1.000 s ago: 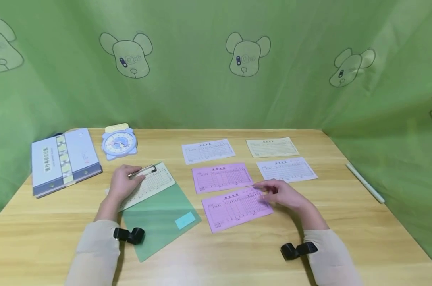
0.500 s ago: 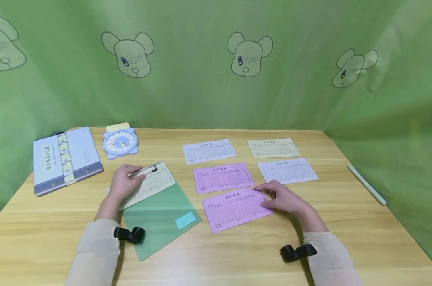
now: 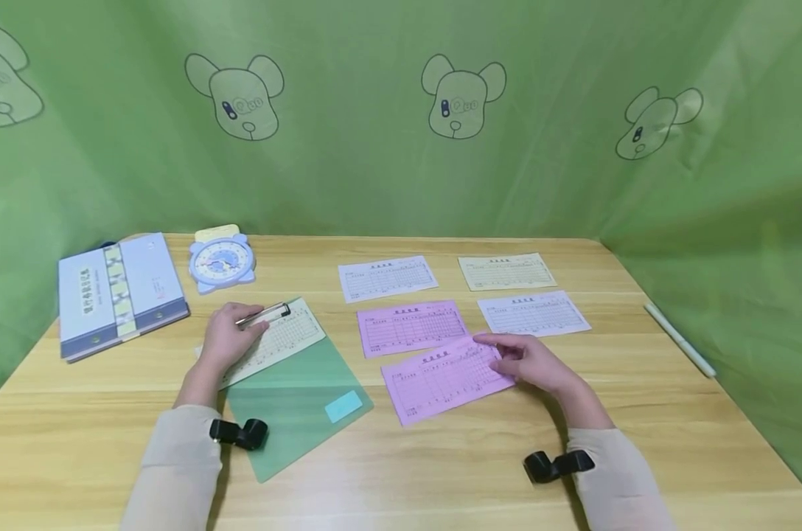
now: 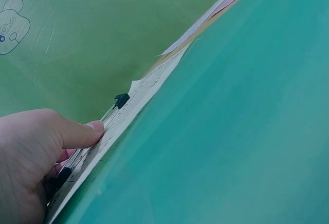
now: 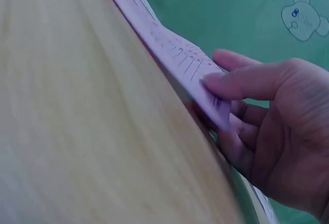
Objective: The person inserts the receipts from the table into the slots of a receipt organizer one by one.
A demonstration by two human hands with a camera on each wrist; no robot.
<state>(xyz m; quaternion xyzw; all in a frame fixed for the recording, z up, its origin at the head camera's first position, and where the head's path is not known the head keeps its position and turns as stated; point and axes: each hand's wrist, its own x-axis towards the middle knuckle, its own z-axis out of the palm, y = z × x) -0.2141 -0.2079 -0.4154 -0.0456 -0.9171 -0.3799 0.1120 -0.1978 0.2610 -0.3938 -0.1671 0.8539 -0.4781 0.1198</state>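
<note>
A green translucent clipboard (image 3: 295,413) lies tilted on the table, with a cream printed slip (image 3: 287,333) under its metal clip (image 3: 278,313). My left hand (image 3: 230,339) grips the clip end; in the left wrist view its thumb (image 4: 85,133) rests across the clip and slip. My right hand (image 3: 532,363) pinches the nearest pink slip (image 3: 441,380) by its right edge. In the right wrist view, the thumb lies on top of the pink slip (image 5: 180,62) with fingers beneath, and the lifted edge bends upward.
Behind lie another pink slip (image 3: 410,328), two white slips (image 3: 388,279) and a cream slip (image 3: 507,273). A blue binder (image 3: 122,295) and a toy clock (image 3: 222,263) stand at the back left. A pale pen (image 3: 680,341) lies by the right edge.
The right hand has closed its thumb onto the near pink slip, raised its right edge and shifted it slightly right and away. The left hand stays on the clip.
</note>
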